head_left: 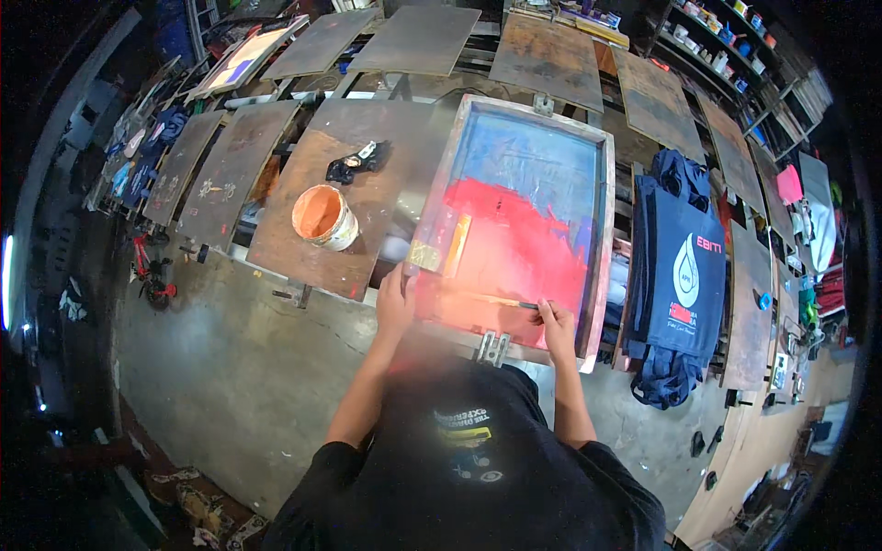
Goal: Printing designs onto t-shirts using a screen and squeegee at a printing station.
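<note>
In front of me lies a silk-screen frame [606, 230] with a wooden rim. Its mesh is blue at the far end, with red-orange ink [519, 253] spread over the near part. My left hand [395, 301] grips the frame's left rim near the close corner, fingers curled at the edge. My right hand [555, 326] is closed on a thin spatula-like tool [501, 300], dark at the handle and coated orange along its length, lying low over the inked mesh. Inside the left rim rests a yellow-orange strip [457, 245], beside a yellowish patch [424, 256].
Left of the frame, a tub of orange ink [325, 218] and a crumpled black plastic bag [356, 163] sit on a brown board [285, 243]. A metal clamp [492, 349] holds the frame's near edge. Dark printed tote bags [675, 266] lie to the right. More boards [415, 41] stretch behind.
</note>
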The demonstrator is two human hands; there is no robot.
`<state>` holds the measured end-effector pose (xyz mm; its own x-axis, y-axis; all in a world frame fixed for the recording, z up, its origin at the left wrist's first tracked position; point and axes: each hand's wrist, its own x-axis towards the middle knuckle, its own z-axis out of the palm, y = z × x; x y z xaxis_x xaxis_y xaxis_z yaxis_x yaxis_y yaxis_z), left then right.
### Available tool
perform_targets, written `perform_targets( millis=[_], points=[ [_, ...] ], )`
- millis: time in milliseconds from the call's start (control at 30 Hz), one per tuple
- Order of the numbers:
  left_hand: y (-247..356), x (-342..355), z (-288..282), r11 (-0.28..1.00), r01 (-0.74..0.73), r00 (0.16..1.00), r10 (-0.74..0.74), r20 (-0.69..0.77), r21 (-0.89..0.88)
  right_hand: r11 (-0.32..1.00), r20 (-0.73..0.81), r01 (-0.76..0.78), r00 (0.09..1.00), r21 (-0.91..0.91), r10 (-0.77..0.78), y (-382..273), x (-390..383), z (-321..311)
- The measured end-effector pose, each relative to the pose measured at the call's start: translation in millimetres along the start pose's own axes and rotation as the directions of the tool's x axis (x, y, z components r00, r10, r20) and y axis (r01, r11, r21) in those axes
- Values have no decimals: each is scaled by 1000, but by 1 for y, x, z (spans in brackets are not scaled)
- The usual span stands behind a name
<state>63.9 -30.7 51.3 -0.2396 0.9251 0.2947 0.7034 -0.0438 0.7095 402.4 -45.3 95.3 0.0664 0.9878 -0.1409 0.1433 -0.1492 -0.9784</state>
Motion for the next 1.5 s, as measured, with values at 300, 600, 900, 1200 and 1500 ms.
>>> perform_targets(
  millis=[300,600,900,1200,1500],
  points=[
    [2,1,0,1000,15,1000,-15,15,-6,999,7,6,1000,53,-6,3,-3,-5],
    [3,0,-4,999,34,998,-33,61,-3,925,8,53,998,-377,-54,9,-8,-7],
    [3,0,-4,999,26,997,-25,70,-20,999,1,52,999,-10,-52,-1,-6,-12],
    [5,0,-3,1000,16,999,-15,45,-17,923,-38,-47,997,382,67,8,-8,-9],
    [6,-2,-15,997,28,994,-21,103,-69,942,-159,-19,984,335,77,6,-9,19]
  ],
)
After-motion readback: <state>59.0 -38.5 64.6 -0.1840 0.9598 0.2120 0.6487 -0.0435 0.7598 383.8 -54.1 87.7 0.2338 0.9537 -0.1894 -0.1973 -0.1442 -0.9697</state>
